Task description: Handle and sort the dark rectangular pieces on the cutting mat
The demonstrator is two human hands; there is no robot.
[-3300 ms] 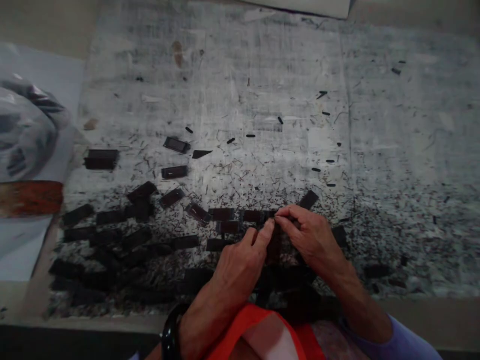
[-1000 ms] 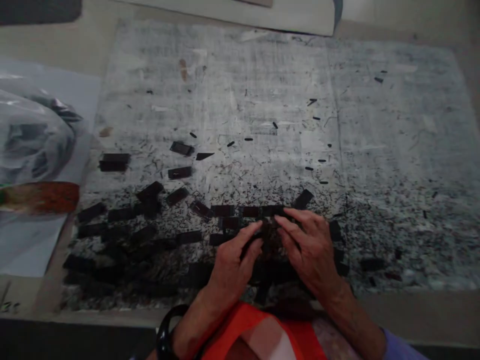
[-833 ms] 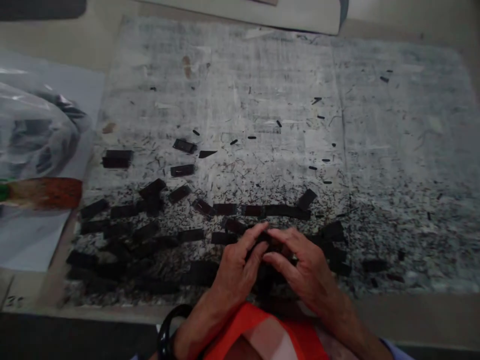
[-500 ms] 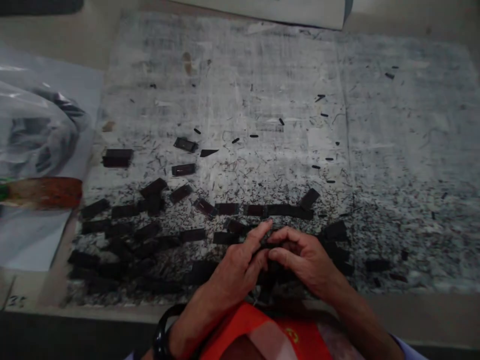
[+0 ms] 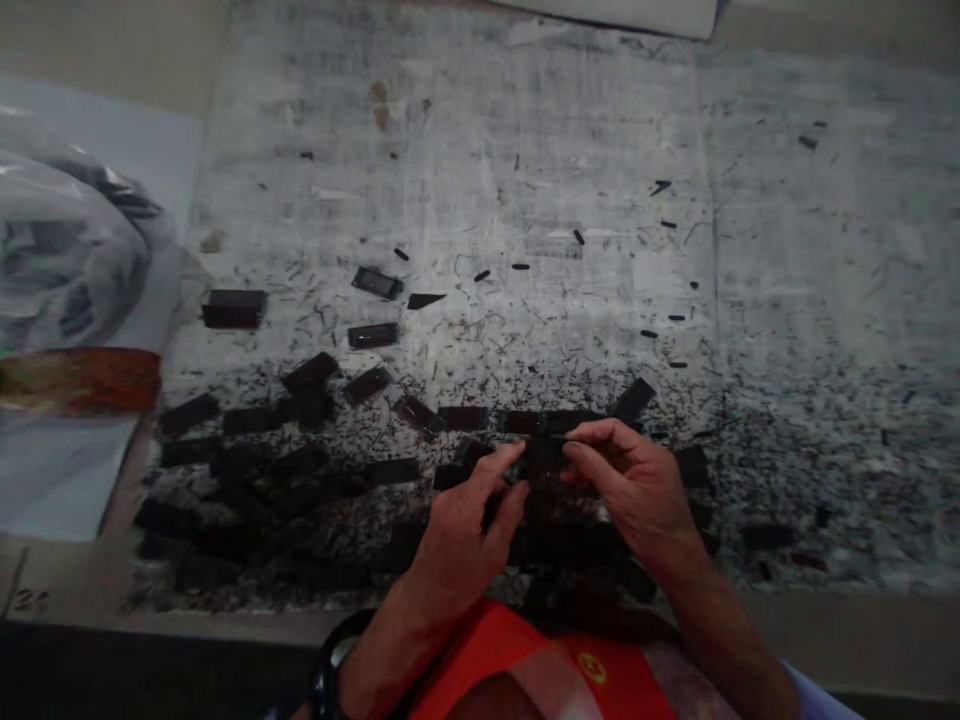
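My left hand [image 5: 466, 525] is over the lower middle of the sheet, thumb and index finger apart, the index tip close to the left end of a small dark rectangular piece [image 5: 546, 452]. My right hand [image 5: 641, 490] pinches that piece at its right end between thumb and forefinger. Its outline is hard to make out against the dark pile below. Right behind it lies a row of similar dark pieces, among them a flat brownish-black piece [image 5: 463, 418]. More dark pieces [image 5: 559, 545] lie beneath and between my hands.
A heap of dark pieces [image 5: 247, 480] covers the left front of the stained pale sheet [image 5: 525, 130]. Fine black scraps are strewn across its front half. At the left are a brush with reddish-brown bristles [image 5: 82, 382] and a clear plastic bag [image 5: 67, 240]. White paper [image 5: 630, 12] lies at the back.
My hands have moved apart; before, their fingertips met. The right hand has shifted right and a little forward, and the dark piece now shows between them. The whole view has shifted slightly.
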